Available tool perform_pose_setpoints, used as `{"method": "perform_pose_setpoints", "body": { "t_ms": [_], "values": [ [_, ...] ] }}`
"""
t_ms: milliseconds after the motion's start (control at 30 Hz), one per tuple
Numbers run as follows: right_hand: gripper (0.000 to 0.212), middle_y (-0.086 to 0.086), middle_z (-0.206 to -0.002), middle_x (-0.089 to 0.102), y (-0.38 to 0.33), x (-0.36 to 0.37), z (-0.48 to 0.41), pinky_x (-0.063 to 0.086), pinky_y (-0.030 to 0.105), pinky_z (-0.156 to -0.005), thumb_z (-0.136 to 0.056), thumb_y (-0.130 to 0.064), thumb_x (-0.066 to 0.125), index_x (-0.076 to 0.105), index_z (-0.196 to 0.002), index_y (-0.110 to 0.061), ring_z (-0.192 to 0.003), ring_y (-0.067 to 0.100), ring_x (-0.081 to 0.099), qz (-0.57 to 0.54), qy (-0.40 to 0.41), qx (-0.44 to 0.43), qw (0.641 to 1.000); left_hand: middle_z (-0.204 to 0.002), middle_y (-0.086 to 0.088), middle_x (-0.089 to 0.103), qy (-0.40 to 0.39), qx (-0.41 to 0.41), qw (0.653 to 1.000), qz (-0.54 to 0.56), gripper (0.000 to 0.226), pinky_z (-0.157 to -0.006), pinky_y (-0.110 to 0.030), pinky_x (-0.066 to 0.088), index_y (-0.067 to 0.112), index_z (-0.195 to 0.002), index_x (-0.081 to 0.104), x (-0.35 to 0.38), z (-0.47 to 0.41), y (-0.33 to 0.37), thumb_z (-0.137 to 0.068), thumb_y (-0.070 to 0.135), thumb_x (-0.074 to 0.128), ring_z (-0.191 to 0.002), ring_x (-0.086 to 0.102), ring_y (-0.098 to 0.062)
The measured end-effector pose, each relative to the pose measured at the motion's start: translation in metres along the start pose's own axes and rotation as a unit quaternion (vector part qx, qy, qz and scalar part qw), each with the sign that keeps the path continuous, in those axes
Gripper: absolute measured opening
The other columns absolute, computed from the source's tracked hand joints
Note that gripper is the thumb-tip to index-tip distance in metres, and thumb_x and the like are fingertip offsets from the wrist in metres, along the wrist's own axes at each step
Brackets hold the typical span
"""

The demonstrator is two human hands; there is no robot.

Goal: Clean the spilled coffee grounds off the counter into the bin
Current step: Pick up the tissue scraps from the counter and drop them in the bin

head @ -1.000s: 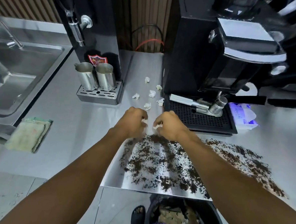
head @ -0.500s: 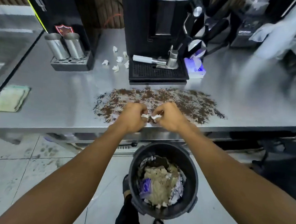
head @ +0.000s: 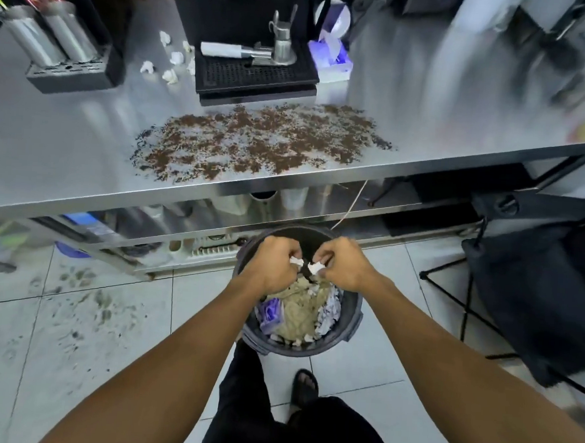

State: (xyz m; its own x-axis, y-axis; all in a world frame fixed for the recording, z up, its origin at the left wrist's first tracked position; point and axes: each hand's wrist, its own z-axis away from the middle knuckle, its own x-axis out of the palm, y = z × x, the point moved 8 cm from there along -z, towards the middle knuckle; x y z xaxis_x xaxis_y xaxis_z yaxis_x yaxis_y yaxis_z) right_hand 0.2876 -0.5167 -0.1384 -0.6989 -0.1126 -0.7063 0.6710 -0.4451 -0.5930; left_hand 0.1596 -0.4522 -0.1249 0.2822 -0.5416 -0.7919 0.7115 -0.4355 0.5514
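Coffee grounds lie scattered loose on the steel counter, well beyond the fingers. They look light, dry and crumbly and would likely slip through a pinch, so sweeping them to the edge with a wad or cupped palm seems the better hold. The left hand curls its fingers tightly round a white paper scrap, and just right of it the right hand pinches a second scrap, both directly above the open bin.
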Motion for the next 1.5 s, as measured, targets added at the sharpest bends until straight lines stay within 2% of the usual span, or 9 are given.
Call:
{"method": "perform_pose_setpoints", "body": {
  "t_ms": [167,300,467,667,867,1000,1267,1367,1500],
  "values": [
    [0.023,-0.005,-0.083,0.072,0.013,0.024,0.008,0.057,0.029,-0.076,-0.066,-0.014,0.084,0.074,-0.084,-0.022,-0.081,0.010,0.065,-0.010,-0.028,-0.002,1.000,-0.084,-0.001,0.063,-0.055,-0.012,0.998,-0.011,0.010,-0.074,-0.028,0.048,0.031,-0.080,0.063,0.031,0.010,-0.005,-0.075,0.030,0.072,-0.084,0.060,-0.023],
    [0.037,-0.004,-0.092,0.073,0.016,0.037,0.006,0.056,0.026,-0.079,-0.063,-0.017,0.089,0.076,-0.097,-0.020,-0.085,0.010,0.066,0.006,-0.068,-0.002,0.998,-0.102,-0.001,0.068,-0.091,-0.023,0.995,-0.013,0.031,-0.086,-0.033,0.054,0.026,-0.102,0.072,0.042,0.014,-0.013,-0.073,0.037,0.071,-0.092,0.062,-0.019],
    [0.026,-0.002,-0.089,0.071,0.007,0.024,-0.008,0.056,0.027,-0.080,-0.069,-0.010,0.083,0.075,-0.091,-0.021,-0.086,0.013,0.066,0.009,-0.078,0.010,0.997,-0.096,0.001,0.068,-0.080,-0.034,0.996,-0.010,0.022,-0.082,-0.035,0.055,0.021,-0.099,0.073,0.019,0.011,-0.021,-0.079,0.029,0.071,-0.086,0.062,-0.017],
    [0.011,-0.001,-0.086,0.073,-0.088,-0.028,-0.053,0.054,0.027,-0.084,-0.079,-0.013,0.075,0.075,-0.088,-0.019,-0.085,0.013,0.067,0.011,-0.021,-0.072,0.997,-0.095,-0.002,0.070,0.033,-0.041,0.999,-0.013,0.020,-0.082,-0.036,0.056,0.021,-0.100,0.072,-0.086,-0.012,-0.030,-0.080,0.021,0.065,-0.088,0.063,-0.020],
    [0.017,0.000,-0.096,0.071,-0.215,-0.066,-0.121,0.056,0.035,-0.088,-0.084,-0.008,0.070,0.073,-0.099,-0.015,-0.084,0.012,0.064,-0.002,0.018,-0.153,0.988,-0.116,-0.003,0.069,0.137,-0.060,0.989,-0.021,0.033,-0.092,-0.034,0.052,0.016,-0.117,0.068,-0.217,-0.051,-0.074,-0.084,0.021,0.067,-0.102,0.062,-0.020],
    [0.025,0.002,-0.106,0.072,-0.292,-0.078,-0.183,0.054,0.034,-0.092,-0.083,-0.006,0.068,0.073,-0.106,-0.014,-0.094,0.016,0.064,0.017,0.041,-0.180,0.983,-0.110,-0.003,0.072,0.177,-0.050,0.983,-0.016,0.031,-0.091,-0.032,0.053,0.017,-0.110,0.073,-0.290,-0.091,-0.118,-0.079,0.019,0.067,-0.102,0.064,-0.021],
    [0.032,0.004,-0.121,0.068,-0.386,-0.056,-0.320,0.051,0.029,-0.097,-0.085,-0.015,0.069,0.069,-0.117,-0.014,-0.107,0.019,0.064,0.036,0.033,-0.176,0.983,-0.118,-0.004,0.069,0.159,-0.070,0.985,-0.013,0.038,-0.091,-0.030,0.051,0.016,-0.120,0.067,-0.367,-0.194,-0.219,-0.083,0.021,0.066,-0.096,0.065,-0.020],
    [0.038,0.006,-0.131,0.061,-0.395,-0.045,-0.369,0.048,0.034,-0.102,-0.085,-0.015,0.067,0.065,-0.123,-0.019,-0.115,0.023,0.060,0.052,0.036,-0.144,0.988,-0.119,-0.008,0.066,0.156,-0.076,0.985,-0.012,0.041,-0.093,-0.037,0.051,0.016,-0.124,0.064,-0.386,-0.231,-0.247,-0.082,0.016,0.065,-0.103,0.062,-0.026],
    [0.047,0.008,-0.135,0.055,-0.401,-0.036,-0.409,0.046,0.038,-0.103,-0.085,-0.008,0.065,0.059,-0.131,-0.018,-0.122,0.027,0.054,0.097,0.045,-0.132,0.986,-0.101,-0.009,0.063,0.148,-0.065,0.985,-0.058,0.023,-0.079,-0.039,0.052,0.014,-0.097,0.064,-0.402,-0.276,-0.271,-0.076,0.010,0.057,-0.097,0.059,-0.032]
  ]
}}
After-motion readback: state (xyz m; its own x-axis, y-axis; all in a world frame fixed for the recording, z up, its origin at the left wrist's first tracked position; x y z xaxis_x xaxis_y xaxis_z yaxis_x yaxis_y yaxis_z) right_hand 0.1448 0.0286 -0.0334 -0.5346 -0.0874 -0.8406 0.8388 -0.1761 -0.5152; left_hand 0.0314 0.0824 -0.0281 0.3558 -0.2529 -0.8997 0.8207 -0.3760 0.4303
